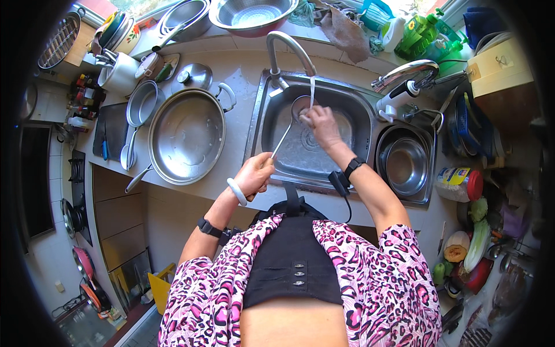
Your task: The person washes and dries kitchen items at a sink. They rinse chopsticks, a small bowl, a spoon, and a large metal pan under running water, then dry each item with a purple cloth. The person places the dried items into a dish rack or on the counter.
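My left hand (256,174) is closed around the wooden grip of a long-handled metal ladle (282,139), low over the near edge of the stainless steel sink (282,168). The ladle slants up and right, its round head over the basin under the tap (289,40). Water runs from the spout in a thin stream. My right hand (323,126) bends its fingers against the ladle's head, beside the stream. Something small and pale shows at those fingertips; what it is, and whether it is held, is unclear.
Left of the sink stand a wide steel pan (187,136), a small saucepan (143,102) and a pot lid (195,77). Nested metal bowls (406,167) fill the right basin. A second tap (396,96) rises behind them. Vegetables (477,245) lie far right.
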